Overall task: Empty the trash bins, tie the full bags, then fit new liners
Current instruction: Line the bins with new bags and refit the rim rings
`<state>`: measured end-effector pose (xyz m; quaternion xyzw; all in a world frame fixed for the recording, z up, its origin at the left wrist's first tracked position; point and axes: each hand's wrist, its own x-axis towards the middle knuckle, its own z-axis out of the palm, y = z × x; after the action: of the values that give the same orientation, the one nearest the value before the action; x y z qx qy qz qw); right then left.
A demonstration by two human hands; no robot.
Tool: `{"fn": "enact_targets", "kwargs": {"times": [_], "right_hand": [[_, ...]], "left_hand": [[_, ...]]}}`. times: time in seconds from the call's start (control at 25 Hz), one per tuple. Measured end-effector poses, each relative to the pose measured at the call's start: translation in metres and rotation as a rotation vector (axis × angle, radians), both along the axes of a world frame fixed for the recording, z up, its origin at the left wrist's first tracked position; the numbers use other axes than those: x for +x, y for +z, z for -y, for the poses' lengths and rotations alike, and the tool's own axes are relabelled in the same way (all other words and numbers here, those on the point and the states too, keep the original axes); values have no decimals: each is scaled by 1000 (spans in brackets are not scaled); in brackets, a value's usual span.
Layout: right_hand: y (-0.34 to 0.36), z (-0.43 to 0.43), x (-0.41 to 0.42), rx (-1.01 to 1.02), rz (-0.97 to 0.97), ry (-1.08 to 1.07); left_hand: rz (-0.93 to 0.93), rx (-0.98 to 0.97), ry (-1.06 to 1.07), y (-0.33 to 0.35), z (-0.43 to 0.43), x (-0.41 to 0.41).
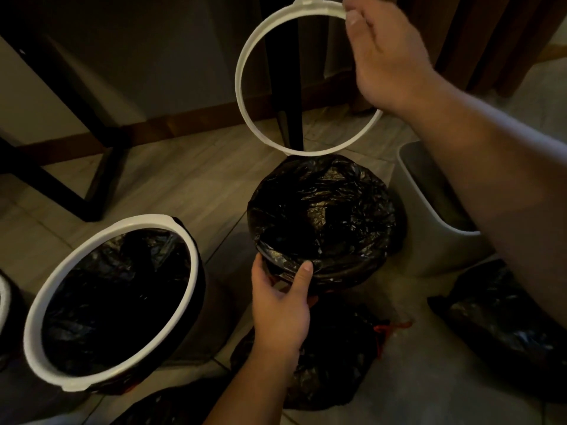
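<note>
A round bin [362,273] stands on the floor at the centre, with a fresh black liner [322,210] folded over its edge. My left hand [280,305] grips the near edge of that bin and liner. My right hand [388,56] holds a white plastic clamp ring [245,96] up in the air above and behind the bin. To the left stands a second bin [211,308], black-lined, with its white ring [193,271] seated on top.
Tied full black bags lie on the floor: one below the bin [337,363] with a red tie, one at right [497,326]. A grey bin [429,210] lies tipped at right. Dark table legs [285,87] stand behind. Another ringed bin [4,302] shows at the left edge.
</note>
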<state>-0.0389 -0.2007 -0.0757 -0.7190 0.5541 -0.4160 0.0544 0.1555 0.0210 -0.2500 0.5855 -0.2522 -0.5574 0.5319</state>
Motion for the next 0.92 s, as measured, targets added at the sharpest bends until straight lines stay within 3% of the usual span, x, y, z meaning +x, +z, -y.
{"fn": "enact_targets", "kwargs": {"times": [0.12, 0.28, 0.44, 0.56, 0.72, 0.92], "right_hand": [[-6, -17, -10, -136, -131, -10], [-30, -71, -30, -297, -191, 139], [-76, -131, -47, -245, -301, 375], [-106, -151, -50, -180, -348, 495], [-137, -168, -45, -41, -377, 522], [-164, -179, -45, 14, -362, 487]], "left_hand": [[-35, 38, -29, -1, 1, 5], [-88, 96, 8, -1, -2, 19], [-135, 173, 122, 3, -3, 39], [-89, 127, 136, 20, 10, 50], [20, 46, 63, 34, 27, 52], [150, 84, -4, 12, 33, 48]]}}
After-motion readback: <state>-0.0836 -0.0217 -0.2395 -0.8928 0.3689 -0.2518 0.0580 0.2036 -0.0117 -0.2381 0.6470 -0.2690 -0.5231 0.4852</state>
